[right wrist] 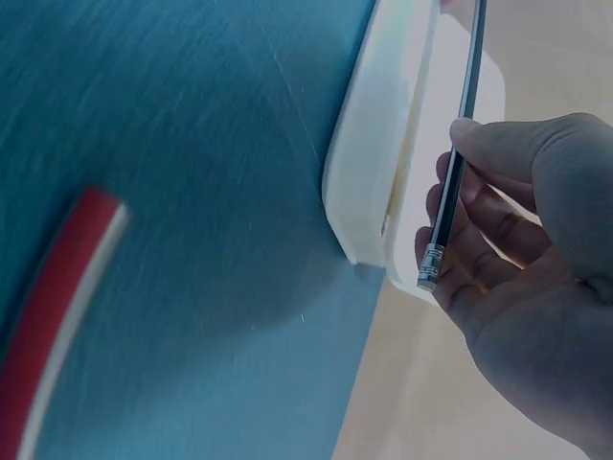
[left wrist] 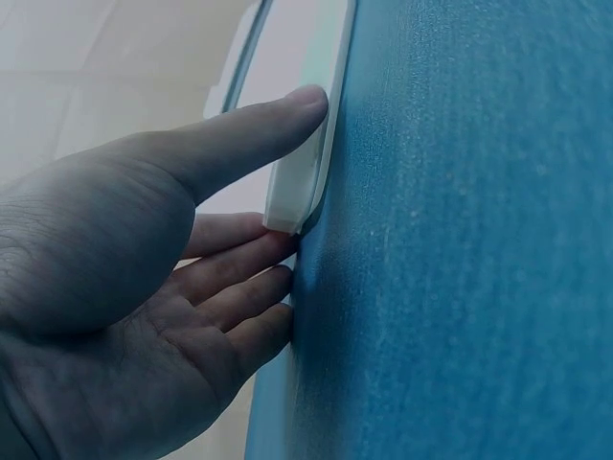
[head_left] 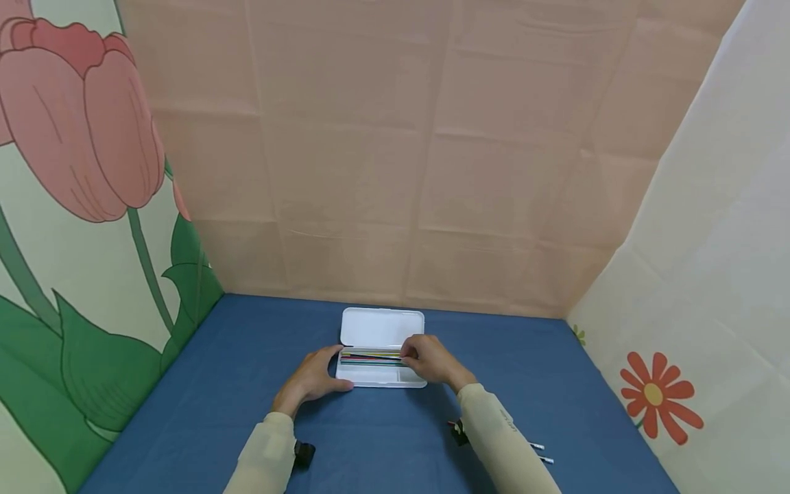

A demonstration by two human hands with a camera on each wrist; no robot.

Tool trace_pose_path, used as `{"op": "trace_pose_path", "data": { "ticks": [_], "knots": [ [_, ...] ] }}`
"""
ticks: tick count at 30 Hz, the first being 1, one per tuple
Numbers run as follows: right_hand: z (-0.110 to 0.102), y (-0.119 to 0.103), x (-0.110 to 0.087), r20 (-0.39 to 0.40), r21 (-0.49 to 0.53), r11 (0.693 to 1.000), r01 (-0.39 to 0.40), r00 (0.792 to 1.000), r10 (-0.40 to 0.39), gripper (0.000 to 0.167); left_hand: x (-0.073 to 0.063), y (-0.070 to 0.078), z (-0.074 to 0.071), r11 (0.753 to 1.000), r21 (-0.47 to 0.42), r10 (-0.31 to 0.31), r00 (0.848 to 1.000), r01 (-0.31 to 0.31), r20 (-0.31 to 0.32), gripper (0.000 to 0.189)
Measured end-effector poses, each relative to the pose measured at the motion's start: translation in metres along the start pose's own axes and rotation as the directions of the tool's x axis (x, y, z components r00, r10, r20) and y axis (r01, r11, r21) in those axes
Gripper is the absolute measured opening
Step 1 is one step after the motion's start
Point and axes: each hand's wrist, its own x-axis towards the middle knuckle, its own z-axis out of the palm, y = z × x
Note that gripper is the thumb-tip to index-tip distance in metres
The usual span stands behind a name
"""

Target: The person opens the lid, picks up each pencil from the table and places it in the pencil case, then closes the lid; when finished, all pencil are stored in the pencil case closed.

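A white pencil case lies on the blue table with its lid tipped back. Several colored pencils lie lengthwise inside. My left hand holds the case's left end, thumb at the front edge and fingers toward the hinge side. In the left wrist view the thumb lies across the case's rim, with the fingertips under its end. Over the right part of the case is my right hand. It pinches a dark pencil between thumb and fingers, the metal-banded end pointing toward the palm side.
Two pencil ends show on the blue cloth beside the right sleeve. A red and white strip shows in the right wrist view. Behind the table hangs a beige cloth; printed flower panels stand at both sides.
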Motion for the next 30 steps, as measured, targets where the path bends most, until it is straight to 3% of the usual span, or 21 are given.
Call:
{"op": "trace_pose_path", "data": {
  "ticks": [11,30],
  "knots": [
    [0.012,-0.003,0.012,0.03,-0.001,0.999,0.037,0.999,-0.037,0.005,-0.001,0.0,0.0,1.0,-0.004,-0.003,1.0,0.003,-0.001,0.095],
    [0.021,-0.003,0.018,0.049,0.02,0.999,-0.05,0.998,0.049,0.008,0.0,-0.001,0.001,1.0,-0.009,-0.002,1.0,0.002,-0.003,0.095]
  ]
}}
